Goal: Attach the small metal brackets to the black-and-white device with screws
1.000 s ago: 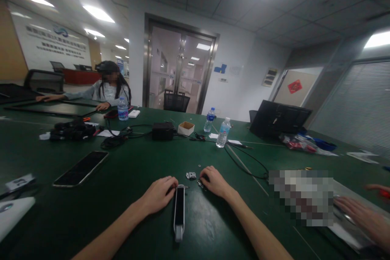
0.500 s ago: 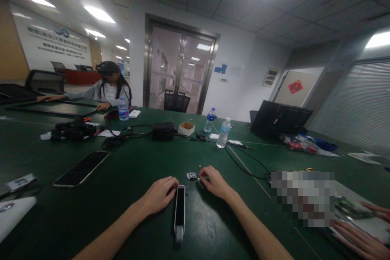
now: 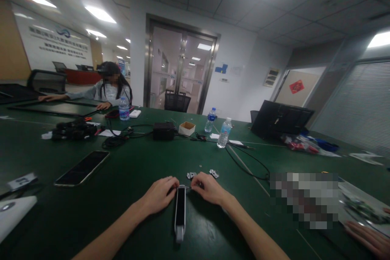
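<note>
A slim white-edged bar with a dark face (image 3: 180,207) lies lengthwise on the green table. My left hand (image 3: 160,194) is closed at its far end, fingertips bent against its left edge. A small metal pin-like piece (image 3: 188,188) sticks out on the right of that end. My right hand (image 3: 210,189) has thumb and fingers pinched together at this piece; anything between the fingertips is too small to make out. Just beyond the right hand lie a small metal plate with holes (image 3: 191,175) and another small metal bracket (image 3: 214,173). A tiny ring (image 3: 200,166) rests behind them.
A phone (image 3: 82,168) lies to the left. Farther back stand a black box (image 3: 163,131), a small open carton (image 3: 187,128) and several water bottles (image 3: 224,133). Cables run across the table. A co-worker's hand (image 3: 367,237) is at the right; another person (image 3: 114,85) sits across.
My right hand has moved left and nearer, from the small loose parts to the bar's far end. This uncovers the metal bracket behind it. My left hand and the bar have stayed in place.
</note>
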The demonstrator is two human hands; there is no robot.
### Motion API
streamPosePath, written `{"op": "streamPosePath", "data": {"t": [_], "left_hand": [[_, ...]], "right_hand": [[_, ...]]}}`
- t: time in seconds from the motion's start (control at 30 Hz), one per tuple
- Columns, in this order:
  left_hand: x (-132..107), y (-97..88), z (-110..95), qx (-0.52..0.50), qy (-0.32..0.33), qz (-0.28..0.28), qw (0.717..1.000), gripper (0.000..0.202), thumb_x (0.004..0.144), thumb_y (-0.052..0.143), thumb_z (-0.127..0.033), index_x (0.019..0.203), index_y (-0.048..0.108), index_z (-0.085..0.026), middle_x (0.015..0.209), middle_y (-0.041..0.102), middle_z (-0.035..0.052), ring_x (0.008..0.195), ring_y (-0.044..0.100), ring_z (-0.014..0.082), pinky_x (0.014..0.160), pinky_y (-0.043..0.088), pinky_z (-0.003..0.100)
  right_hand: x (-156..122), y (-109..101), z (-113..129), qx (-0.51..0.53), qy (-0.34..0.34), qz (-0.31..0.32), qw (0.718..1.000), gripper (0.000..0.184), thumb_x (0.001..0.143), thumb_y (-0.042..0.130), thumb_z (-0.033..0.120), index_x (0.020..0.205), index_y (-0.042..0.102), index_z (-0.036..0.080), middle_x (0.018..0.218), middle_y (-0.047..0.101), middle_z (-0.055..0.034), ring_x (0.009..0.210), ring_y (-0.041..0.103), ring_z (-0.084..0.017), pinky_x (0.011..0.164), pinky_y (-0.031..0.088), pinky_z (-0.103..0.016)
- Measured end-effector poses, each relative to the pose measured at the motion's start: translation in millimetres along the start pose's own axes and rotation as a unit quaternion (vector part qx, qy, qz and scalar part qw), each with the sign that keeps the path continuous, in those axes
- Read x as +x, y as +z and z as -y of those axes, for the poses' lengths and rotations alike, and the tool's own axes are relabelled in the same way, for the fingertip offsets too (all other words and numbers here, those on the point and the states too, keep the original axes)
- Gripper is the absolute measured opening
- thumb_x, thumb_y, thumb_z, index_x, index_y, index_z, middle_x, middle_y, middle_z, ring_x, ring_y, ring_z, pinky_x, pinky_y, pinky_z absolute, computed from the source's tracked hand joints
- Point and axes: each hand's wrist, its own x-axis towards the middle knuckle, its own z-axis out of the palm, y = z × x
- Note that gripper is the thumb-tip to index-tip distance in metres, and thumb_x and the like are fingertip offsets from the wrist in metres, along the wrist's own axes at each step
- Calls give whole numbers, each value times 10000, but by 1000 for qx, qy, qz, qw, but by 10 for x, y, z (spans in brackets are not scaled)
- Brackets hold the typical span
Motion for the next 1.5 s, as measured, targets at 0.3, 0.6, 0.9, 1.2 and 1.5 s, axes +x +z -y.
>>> {"op": "streamPosePath", "data": {"t": [0.3,0.6,0.9,1.2,1.5], "left_hand": [[-11,-35,-49,3,-6,2,1000,198,911,416,-228,1013,585,-216,1017,614,47,948,583,205,828,477,316],[-10,-22,-26,-6,-6,2,1000,186,922,418,-227,1009,582,-212,1015,609,42,933,581,197,816,473,311],[-7,-22,-29,-2,-9,6,1000,184,926,420,-210,1012,583,-208,1009,605,43,926,582,198,802,473,310],[7,-3,3,3,-5,2,1000,186,920,428,-212,1018,586,-204,1020,615,42,942,581,196,829,469,314],[-8,-21,-2,-10,-19,14,1000,183,931,441,-203,1040,588,-209,1051,611,35,958,589,194,842,474,323]], "right_hand": [[-9,1,-27,39,21,14,999,38,807,679,229,838,693,213,814,645,11,741,592,-126,665,456,-218],[14,78,-35,62,31,0,998,105,765,723,193,854,667,203,762,620,36,689,566,-107,635,436,-204],[18,72,19,54,23,-3,998,99,769,732,208,849,675,196,777,618,22,699,573,-108,647,440,-203],[43,81,-43,97,29,11,995,122,792,714,253,892,671,198,775,674,23,730,625,-126,671,457,-211],[-6,-182,-454,-47,75,-77,993,202,865,513,117,1026,617,180,958,650,-56,876,611,-171,812,472,-287]]}}
